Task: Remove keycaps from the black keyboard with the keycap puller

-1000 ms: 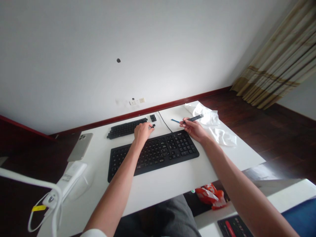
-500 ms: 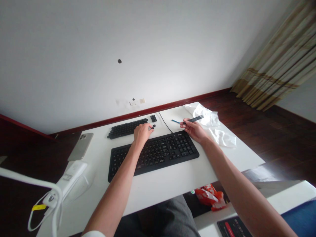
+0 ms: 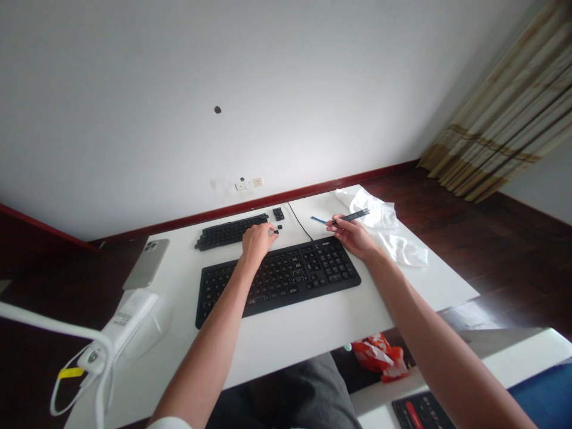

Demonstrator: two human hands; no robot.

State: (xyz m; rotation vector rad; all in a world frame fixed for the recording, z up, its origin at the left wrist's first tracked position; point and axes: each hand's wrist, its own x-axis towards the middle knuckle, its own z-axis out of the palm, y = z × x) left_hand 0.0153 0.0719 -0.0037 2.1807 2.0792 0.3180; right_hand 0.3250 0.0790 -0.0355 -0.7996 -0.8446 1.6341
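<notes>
My left hand [image 3: 258,241] reaches over the black keyboard [image 3: 295,277], with thumb and fingers pinched on a small black keycap [image 3: 276,231]. Another keycap [image 3: 280,226] lies right beside it. Rows of loose black keycaps [image 3: 230,231] sit behind the keyboard, partly hidden by that hand. My right hand [image 3: 351,233], above the keyboard's far right corner, is closed around a slim black tool [image 3: 353,216] that points right; its exact kind is unclear. A thin blue stick [image 3: 318,220] shows at the fingertips; whether it is held or lies on the table I cannot tell.
A small group of keycaps [image 3: 277,213] sits near the keyboard's cable [image 3: 299,221]. Crumpled clear plastic [image 3: 375,211] covers the table's far right. At left are a phone [image 3: 146,264] and a white power strip [image 3: 131,313] with cords. An orange bag [image 3: 379,356] sits below the table.
</notes>
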